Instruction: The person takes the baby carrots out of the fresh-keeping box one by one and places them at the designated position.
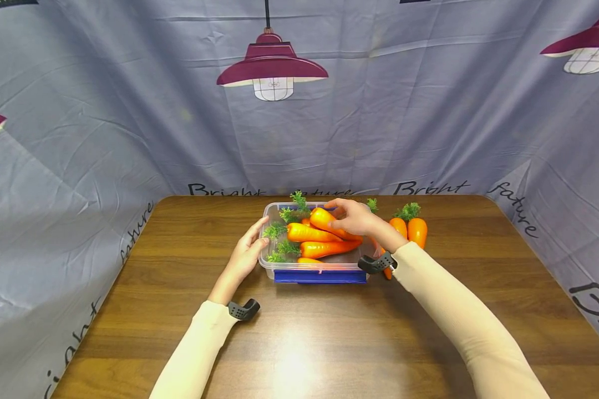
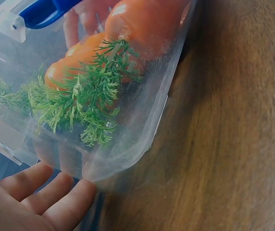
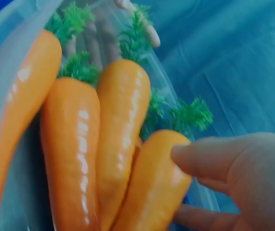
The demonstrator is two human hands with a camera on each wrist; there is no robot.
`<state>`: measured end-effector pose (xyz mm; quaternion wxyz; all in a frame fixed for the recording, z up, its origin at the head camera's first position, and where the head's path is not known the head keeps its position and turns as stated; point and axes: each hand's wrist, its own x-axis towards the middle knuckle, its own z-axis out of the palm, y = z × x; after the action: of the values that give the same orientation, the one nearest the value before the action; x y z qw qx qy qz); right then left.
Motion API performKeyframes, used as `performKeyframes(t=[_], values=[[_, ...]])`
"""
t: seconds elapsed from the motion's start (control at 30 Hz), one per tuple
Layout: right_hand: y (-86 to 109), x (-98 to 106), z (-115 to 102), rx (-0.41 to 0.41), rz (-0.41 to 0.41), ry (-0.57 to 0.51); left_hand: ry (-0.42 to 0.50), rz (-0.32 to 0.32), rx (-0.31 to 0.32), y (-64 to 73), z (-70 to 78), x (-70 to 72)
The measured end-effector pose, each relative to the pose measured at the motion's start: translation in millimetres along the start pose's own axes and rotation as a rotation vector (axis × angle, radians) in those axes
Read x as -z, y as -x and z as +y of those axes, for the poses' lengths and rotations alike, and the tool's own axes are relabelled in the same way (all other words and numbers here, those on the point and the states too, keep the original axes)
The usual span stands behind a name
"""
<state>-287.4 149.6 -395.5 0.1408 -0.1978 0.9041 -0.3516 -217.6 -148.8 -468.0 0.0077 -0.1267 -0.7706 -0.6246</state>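
A clear plastic box [image 1: 349, 257] with blue clips [image 1: 320, 276] stands on the table, holding several orange carrots with feathery green tops [image 2: 79, 91]. My left hand [image 1: 247, 249] rests at its left end; in the left wrist view, the slightly bent fingers [image 2: 70, 204] lie against the outside of the wall. Inside the box, my right hand [image 1: 351, 218] pinches the uppermost carrot [image 1: 321, 218] from its sides. The right wrist view shows the thumb [image 3: 190, 156] on that carrot [image 3: 154, 180], beside two other carrots [image 3: 70, 144]. The far ends of the carrots are partly hidden by the hand.
To the right of the box, more carrots [image 1: 417, 231] lie on the brown wooden table [image 1: 204, 221], partly behind the right forearm. A grey curtain [image 1: 299, 144] with printed lamps hangs close behind the table's back edge.
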Motion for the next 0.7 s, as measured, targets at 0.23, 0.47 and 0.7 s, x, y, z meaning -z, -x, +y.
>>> performKeyframes(t=[0.23,0.47,0.7], values=[[-3.2,-10,-3,0.012,-0.011,0.057,0.008,0.005,-0.016,-1.5,0.0,-0.4],[-3.9,-13,-3,-0.013,-0.029,0.125,-0.007,0.007,0.015,-0.6,0.6,0.0],[-1.4,-14,-1,-0.012,-0.034,0.094,-0.008,0.007,0.017,-0.9,-0.5,0.4]])
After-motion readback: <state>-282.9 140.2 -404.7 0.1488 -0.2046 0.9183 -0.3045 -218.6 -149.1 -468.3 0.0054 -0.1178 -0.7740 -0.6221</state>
